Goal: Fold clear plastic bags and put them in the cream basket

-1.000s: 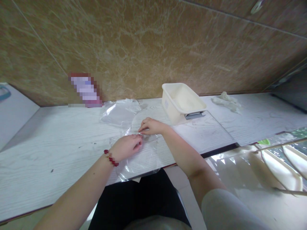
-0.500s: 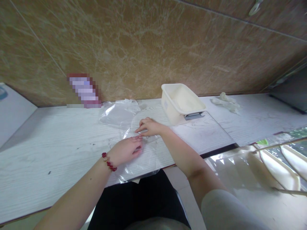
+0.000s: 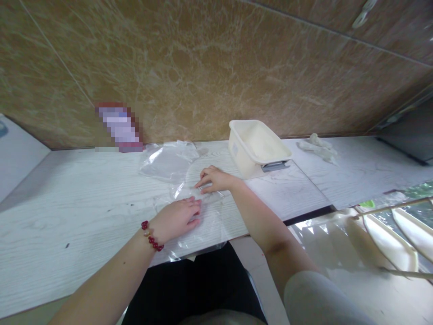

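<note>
Under both hands lies a clear plastic bag (image 3: 209,221), spread over the white wood-grain counter near its front edge. My left hand (image 3: 177,220), with a red bead bracelet at the wrist, rests palm down on the bag, fingers stretched out. A little further back and to the right, my right hand (image 3: 216,179) touches the bag's upper part with fingers apart. Just beyond the hands, more clear plastic bags (image 3: 165,160) lie flat. The exact edges of the plastic are hard to make out.
A cream plastic bin (image 3: 248,160) with a grey latch stands right of my hands, by the brown marbled wall (image 3: 189,67). A phone-like blurred object (image 3: 122,128) leans at the left. Crumpled whitish gloves or plastic (image 3: 318,146) lie further right. Cream trays (image 3: 389,234) stand below, right.
My left hand has drawn slightly back toward me and its fingers have straightened, leaving a wider gap to the right hand. My right hand has shifted slightly right.
</note>
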Available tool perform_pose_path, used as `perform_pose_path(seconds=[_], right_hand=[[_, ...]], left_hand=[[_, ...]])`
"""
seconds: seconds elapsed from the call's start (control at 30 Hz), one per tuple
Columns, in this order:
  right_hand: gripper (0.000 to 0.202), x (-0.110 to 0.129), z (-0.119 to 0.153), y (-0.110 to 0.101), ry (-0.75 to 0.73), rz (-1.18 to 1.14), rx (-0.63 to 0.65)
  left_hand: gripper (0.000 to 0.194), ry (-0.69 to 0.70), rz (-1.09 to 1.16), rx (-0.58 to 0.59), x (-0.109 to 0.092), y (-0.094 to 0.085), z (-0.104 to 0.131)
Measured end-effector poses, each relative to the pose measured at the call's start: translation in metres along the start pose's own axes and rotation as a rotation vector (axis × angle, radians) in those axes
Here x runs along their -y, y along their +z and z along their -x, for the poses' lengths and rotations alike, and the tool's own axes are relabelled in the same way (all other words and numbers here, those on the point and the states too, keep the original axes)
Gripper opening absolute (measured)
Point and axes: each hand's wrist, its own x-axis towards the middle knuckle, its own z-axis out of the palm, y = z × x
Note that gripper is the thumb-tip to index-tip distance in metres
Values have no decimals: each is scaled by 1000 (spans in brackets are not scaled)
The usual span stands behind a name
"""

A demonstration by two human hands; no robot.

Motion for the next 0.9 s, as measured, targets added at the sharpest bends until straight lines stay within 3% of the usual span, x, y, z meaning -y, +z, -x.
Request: perform_pose_path(seconds=[0.2, 0.37, 0.63, 0.73, 0.9], right_hand=[[32, 5, 3, -8, -23, -20, -26], [22, 5, 1, -10, 28, -59, -203], [19, -4, -9, 1, 224, -67, -391], [21, 1, -18, 4, 307, -83, -362], [25, 21, -41, 4, 298, 28, -182]], left_hand=[[25, -5, -4, -40, -2, 1, 1], [26, 10, -2, -83, -1, -9, 5], [30, -343, -13, -173, 31, -36, 21], [30, -416, 31, -94, 49, -42, 32], [32, -648, 24, -70, 73, -51, 45]])
